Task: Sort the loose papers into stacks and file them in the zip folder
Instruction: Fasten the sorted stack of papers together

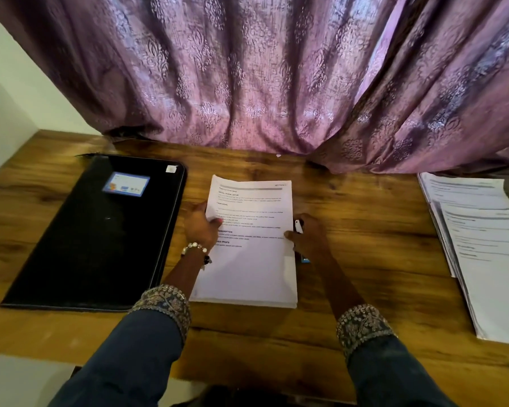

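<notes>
A stack of printed white papers [249,251] lies in the middle of the wooden desk [365,236]. My left hand [200,227] grips the stack's left edge, thumb on the top sheet. On the right edge, my right hand [307,236] pinches the stack with its thumb on top, and it also holds a small white and blue object [299,230] that I cannot identify. The black zip folder [100,233] lies shut and flat to the left of the stack, with a blue card [127,184] on its cover. More loose papers [482,245] lie fanned at the desk's right edge.
A purple patterned curtain [262,74] hangs along the back of the desk and drapes onto it at the right. A white wall [6,113] bounds the left side. Bare wood shows between the centre stack and the right-hand papers.
</notes>
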